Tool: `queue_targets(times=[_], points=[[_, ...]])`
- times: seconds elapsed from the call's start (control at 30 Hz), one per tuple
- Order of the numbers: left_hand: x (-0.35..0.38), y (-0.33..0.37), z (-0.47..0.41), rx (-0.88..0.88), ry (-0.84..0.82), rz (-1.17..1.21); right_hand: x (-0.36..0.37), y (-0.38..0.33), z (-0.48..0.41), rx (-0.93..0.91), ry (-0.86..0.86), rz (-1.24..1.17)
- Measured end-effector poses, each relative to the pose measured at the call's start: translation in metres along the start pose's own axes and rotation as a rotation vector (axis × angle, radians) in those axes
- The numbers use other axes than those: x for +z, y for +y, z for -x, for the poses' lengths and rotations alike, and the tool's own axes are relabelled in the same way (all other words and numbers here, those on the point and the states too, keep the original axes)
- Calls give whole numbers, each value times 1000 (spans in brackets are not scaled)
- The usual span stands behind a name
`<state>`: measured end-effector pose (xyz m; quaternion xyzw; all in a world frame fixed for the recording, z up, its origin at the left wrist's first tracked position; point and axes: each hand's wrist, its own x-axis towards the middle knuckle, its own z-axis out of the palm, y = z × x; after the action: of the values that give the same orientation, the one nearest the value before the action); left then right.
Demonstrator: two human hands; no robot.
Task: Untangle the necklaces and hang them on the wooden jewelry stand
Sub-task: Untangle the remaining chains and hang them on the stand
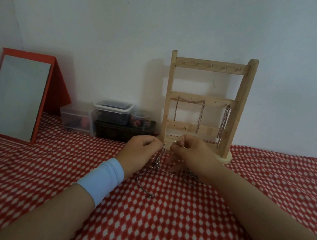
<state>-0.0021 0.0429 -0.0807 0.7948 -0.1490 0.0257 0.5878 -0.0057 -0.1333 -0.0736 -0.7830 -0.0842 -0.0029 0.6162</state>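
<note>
**Operator:** What's at my far left?

**Spotter:** A red-framed mirror [18, 96] leans against the wall. Right of it you have a clear box [76, 118], then a lidded tub [113, 110] and a jar [140, 118], both on a dark tin [124, 130].

**Operator:** And my hands?

**Spotter:** Your left hand [140, 153], with a pale blue wristband [101, 178], has its fingers curled in, pinching a strand. The necklaces [158, 163] hang in a tangle between your hands and spill onto the red-and-white cloth [161, 228]. One loose end trails toward you. Your right hand [189, 153] sits just beside the left, with thumb and finger nipped together on another strand and the other fingers tucked under.

**Operator:** Where's the stand?

**Spotter:** The stand [209, 66] is upright just behind your right hand, against the wall. One chain [200, 114] is draped along its middle bar with both ends hanging. A second chain [223, 123] hangs from the hook at that bar's right end.
</note>
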Motion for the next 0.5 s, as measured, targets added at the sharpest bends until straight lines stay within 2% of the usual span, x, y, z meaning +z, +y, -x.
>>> queue_targets(times=[0.17,0.3,0.37,0.5], points=[[-7,3,-1,-146,-34,118,5,0,-3,-46,109,188],[-12,-4,-2,-101,-92,163,-7,2,-4,-76,172,516],[-10,-7,-3,-103,-84,178,-8,-2,-2,-64,145,500],[-3,-12,-4,-82,21,181,0,-13,8,2,14,276]])
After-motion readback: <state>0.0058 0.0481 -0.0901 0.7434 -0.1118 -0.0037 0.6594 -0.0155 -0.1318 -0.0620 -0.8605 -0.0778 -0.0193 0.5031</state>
